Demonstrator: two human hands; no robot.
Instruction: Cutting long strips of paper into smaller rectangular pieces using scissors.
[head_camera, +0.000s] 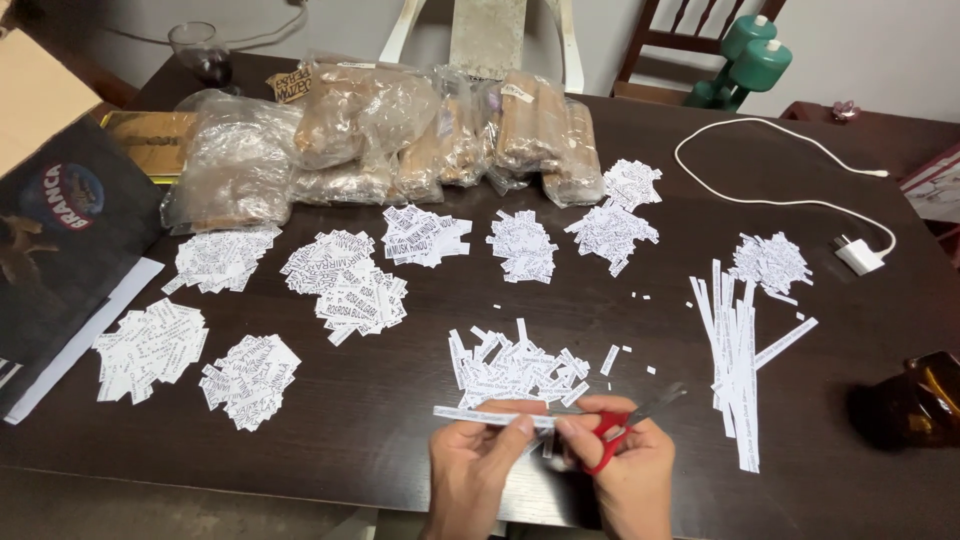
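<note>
My left hand (477, 470) pinches a long white paper strip (470, 413) printed with black text, held flat above the near edge of the dark wooden table (400, 430). My right hand (625, 470) grips red-handled scissors (620, 425), whose blades point up and right, next to the strip's right end. Just beyond both hands lies a pile of small cut slips (515, 365). A bundle of long uncut strips (735, 350) lies to the right.
Several heaps of cut printed slips (345, 280) cover the table's middle and left. Clear bags with brown contents (420, 140) line the far side. A white cable and charger (858, 255) lie far right, an amber glass object (925, 400) near right, and a dark box (60, 230) at left.
</note>
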